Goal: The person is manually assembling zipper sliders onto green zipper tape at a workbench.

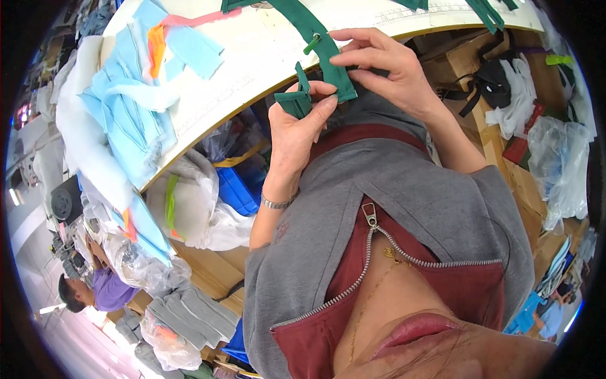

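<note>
One white surface [246, 63] spans the upper part of the view; its near edge appears curved. One pile of light-blue fabric [136, 142], made of several overlapping pieces, covers the left end. One blue bin [237, 191] is located below the surface edge, to the left of the left forearm.

One dark-green strip [327, 50] extends from the surface past its near edge, its lower end between the two hands. The right hand [391, 66] is at the strip's right side — fingers parted and slightly curved, two fingertips at the strip edge. The left hand [293, 132] pinches green fabric between thumb and forefinger at the strip's lower left side. One folded green section [292, 104] projects from this grip; whether it is joined to the strip cannot be told, as the fingers cover that area.

One metal band [276, 204] encircles the left wrist. One small light-green tab [310, 45] lies against the strip.
</note>
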Available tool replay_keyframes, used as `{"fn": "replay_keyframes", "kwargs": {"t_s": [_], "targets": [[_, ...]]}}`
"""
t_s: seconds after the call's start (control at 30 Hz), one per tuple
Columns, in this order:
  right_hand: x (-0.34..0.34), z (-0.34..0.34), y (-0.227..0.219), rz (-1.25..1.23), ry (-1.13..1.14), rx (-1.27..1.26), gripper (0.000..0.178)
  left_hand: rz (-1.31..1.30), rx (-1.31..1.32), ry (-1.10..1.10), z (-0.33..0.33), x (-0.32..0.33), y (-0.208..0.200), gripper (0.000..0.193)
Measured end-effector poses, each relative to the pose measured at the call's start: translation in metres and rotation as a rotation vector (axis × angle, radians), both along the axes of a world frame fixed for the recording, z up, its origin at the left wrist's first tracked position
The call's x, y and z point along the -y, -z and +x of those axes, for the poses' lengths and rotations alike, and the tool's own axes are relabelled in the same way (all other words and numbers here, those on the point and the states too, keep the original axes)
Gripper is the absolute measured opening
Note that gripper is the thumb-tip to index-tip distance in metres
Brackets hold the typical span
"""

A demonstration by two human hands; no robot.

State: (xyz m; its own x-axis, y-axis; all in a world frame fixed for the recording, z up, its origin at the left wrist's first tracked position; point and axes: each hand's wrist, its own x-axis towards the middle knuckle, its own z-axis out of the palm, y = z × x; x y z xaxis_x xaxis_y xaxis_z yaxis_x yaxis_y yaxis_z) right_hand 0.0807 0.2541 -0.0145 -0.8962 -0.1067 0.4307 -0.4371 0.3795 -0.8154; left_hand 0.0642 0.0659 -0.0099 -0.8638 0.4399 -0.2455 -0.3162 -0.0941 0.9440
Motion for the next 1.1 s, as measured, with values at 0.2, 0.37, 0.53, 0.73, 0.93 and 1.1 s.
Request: {"fn": "replay_keyframes", "kwargs": {"t_s": [0.2, 0.37, 0.53, 0.73, 0.93, 1.1], "targets": [[0.002, -0.002, 0.002, -0.038, -0.089, 0.086, 0.015, 0.007, 0.002, -0.010, 0.000, 0.000, -0.006, 0.016], [0.010, -0.001, -0.005, -0.059, -0.064, 0.250, 0.015, 0.072, 0.001, -0.076, -0.007, 0.006, -0.003, 0.016], [0.012, 0.002, -0.017, 0.056, -0.050, 0.249, 0.015, 0.091, 0.021, -0.063, -0.009, 0.010, -0.002, 0.016], [0.013, 0.002, -0.017, -0.033, -0.124, 0.297, 0.010, 0.270, 0.161, 0.042, -0.010, 0.012, 0.006, 0.017], [0.012, 0.004, -0.020, -0.019, -0.130, 0.366, 0.010, 0.321, 0.215, 0.037, -0.008, 0.009, 0.008, 0.016], [0.013, 0.005, -0.020, -0.017, -0.168, 0.354, 0.010, 0.354, 0.222, 0.076, -0.010, 0.009, 0.008, 0.016]]}}
